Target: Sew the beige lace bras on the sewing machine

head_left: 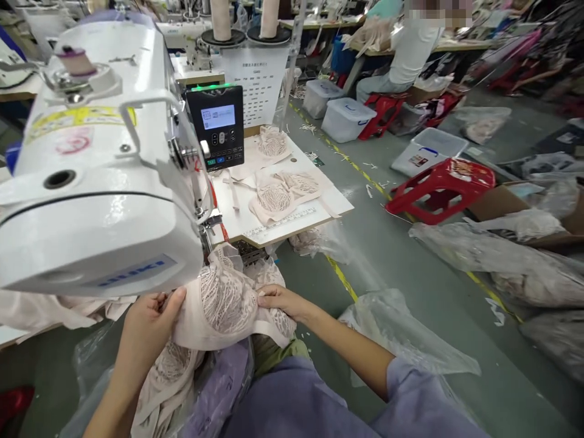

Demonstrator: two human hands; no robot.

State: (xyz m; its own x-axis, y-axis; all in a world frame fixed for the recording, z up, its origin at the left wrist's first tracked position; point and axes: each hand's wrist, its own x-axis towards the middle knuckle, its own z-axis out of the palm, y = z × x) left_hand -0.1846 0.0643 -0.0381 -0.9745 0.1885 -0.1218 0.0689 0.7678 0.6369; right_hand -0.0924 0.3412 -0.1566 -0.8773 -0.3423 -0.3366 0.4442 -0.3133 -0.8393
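Observation:
A pale pink lace bra (228,298) is stretched between my two hands, just below the head of a white sewing machine (91,237). Its upper edge reaches up near the needle area, though I cannot tell whether it lies under the presser foot. My left hand (152,319) pinches the band at the left side, thumb on top. On the other side my right hand (280,301) grips the bra beside the lace cup, thumb and fingers closed. More pink lace pieces (171,371) hang below the left hand, next to a plastic bag.
Bra pieces (283,194) lie on the white machine table (331,194), behind a control panel (216,128). Red stools (449,188), storage boxes (349,118) and plastic bags (410,334) stand or lie on the floor. A person (415,55) sits further back.

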